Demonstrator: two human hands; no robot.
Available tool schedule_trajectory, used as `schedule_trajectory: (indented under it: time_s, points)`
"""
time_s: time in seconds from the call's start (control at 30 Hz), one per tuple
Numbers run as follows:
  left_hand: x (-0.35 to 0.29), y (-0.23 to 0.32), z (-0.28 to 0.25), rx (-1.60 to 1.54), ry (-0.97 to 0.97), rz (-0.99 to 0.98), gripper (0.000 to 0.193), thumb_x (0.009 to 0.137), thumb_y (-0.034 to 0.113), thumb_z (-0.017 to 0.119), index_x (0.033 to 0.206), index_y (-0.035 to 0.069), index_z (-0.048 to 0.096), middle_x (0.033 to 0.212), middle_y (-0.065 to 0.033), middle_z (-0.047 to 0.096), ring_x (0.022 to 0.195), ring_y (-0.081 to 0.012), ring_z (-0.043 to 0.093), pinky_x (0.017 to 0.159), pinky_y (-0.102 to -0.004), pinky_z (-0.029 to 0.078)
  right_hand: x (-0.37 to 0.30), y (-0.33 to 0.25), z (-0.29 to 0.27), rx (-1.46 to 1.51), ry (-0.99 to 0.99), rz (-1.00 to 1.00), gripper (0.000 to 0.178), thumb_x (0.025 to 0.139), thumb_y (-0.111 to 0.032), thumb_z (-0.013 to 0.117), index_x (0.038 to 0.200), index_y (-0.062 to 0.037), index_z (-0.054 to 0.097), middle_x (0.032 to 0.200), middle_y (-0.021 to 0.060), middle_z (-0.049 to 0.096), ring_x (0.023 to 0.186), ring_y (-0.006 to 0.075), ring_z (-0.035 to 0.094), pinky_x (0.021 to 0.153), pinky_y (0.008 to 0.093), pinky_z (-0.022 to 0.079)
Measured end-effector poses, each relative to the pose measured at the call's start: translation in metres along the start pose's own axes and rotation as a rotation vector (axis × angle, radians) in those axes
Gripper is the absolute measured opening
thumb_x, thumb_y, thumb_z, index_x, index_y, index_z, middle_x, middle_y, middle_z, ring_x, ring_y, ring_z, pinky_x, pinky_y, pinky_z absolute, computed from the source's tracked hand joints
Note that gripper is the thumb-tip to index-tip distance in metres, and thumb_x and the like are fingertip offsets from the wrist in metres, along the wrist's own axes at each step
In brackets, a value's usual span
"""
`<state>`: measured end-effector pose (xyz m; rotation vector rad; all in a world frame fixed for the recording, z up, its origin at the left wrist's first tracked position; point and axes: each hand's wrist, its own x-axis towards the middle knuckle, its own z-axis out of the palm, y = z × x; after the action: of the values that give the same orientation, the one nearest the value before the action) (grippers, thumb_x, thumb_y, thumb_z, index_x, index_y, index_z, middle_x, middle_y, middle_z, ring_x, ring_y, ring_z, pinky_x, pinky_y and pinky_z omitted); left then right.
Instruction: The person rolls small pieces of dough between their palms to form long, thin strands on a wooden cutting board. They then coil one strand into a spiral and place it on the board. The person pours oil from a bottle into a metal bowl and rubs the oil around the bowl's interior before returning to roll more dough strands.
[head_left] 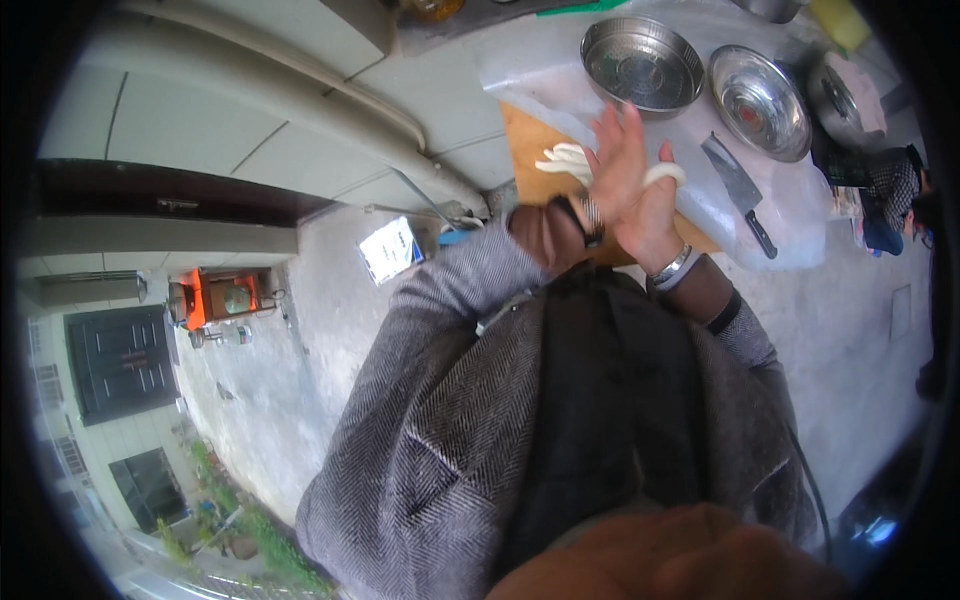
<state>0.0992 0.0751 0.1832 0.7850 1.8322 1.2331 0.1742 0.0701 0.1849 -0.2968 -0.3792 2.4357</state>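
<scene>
My left hand [617, 165] and my right hand [648, 222] are pressed together, palm to palm, over a wooden board. Between them is a strip of white dough [667, 174], one end bulging out beside my right thumb. The rest of that strip is hidden by the palms. The left fingers are stretched out flat, pointing away from me. Several more white dough strips [563, 158] lie on the wooden board [527, 140], just left of my left hand. A cleaver [735, 180] with a black handle rests on the plastic sheet to the right, apart from both hands.
Beyond my hands stand a round perforated metal pan [643, 65] and a shiny metal bowl [760, 103]. A metal pot [845, 100] is at the far right. Clear plastic sheeting [800, 215] covers the tabletop. A pale pipe [270, 85] runs along the wall at left.
</scene>
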Motion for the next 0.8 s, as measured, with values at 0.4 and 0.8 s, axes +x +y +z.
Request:
schedule_trajectory:
  time_s: [0.4, 0.8]
  points:
    - [-0.035, 0.018, 0.002, -0.065, -0.151, 0.200, 0.082, 0.101, 0.064, 0.014, 0.157, 0.003, 0.006, 0.163, -0.0182, 0.008, 0.152, -0.0327, -0.003, 0.121, -0.0439, -0.003, 0.003, -0.022, 0.008, -0.097, 0.319, -0.073, 0.082, 0.094, -0.072, 0.034, 0.149, -0.0110, 0.037, 0.152, 0.0044, 0.040, 0.139, 0.0240, 0.037, 0.118, 0.0422, 0.022]
    - [-0.026, 0.008, 0.008, -0.013, -0.240, 0.271, 0.070, 0.102, 0.042, 0.034, 0.154, 0.001, 0.013, 0.159, -0.0220, 0.017, 0.150, -0.0398, 0.004, 0.121, -0.0495, 0.001, 0.002, -0.022, 0.015, -0.112, 0.431, -0.114, 0.076, 0.101, -0.062, 0.026, 0.156, -0.0114, 0.017, 0.152, 0.0106, 0.039, 0.143, 0.0297, 0.033, 0.120, 0.0460, 0.020]
